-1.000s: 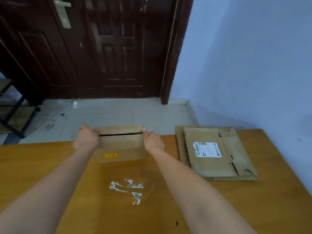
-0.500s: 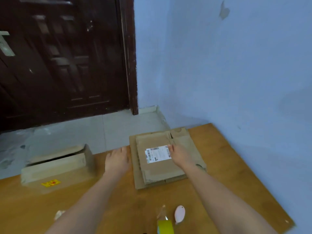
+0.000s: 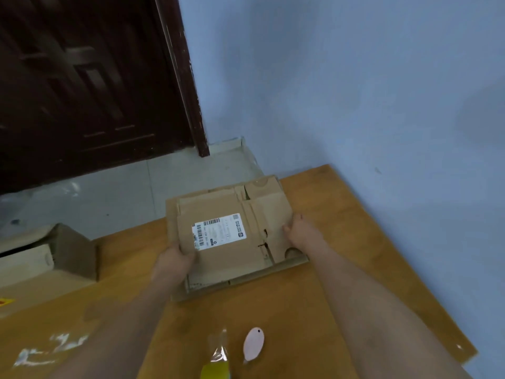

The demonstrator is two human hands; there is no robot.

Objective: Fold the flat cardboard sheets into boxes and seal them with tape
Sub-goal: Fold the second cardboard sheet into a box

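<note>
A stack of flat cardboard sheets (image 3: 235,266) lies at the table's far edge. The top sheet (image 3: 224,214) carries a white barcode label and is tilted, its near-left side raised. My left hand (image 3: 175,262) grips that sheet's near-left edge. My right hand (image 3: 300,232) holds its right edge, fingers curled under the cardboard. A folded box (image 3: 41,265) with a yellow sticker stands at the left, its top flaps slightly apart. A yellow tape roll (image 3: 216,369) with a clear loose end lies near me.
A small pink oval tool (image 3: 253,343) lies beside the tape. White residue (image 3: 52,348) marks the wooden table (image 3: 369,269) at near left. A blue wall runs along the right; a dark door and tiled floor lie beyond the far edge.
My hands left the folded box and moved right to the stack. They now grip the labelled top sheet and have raised its left side. The view swung right.
</note>
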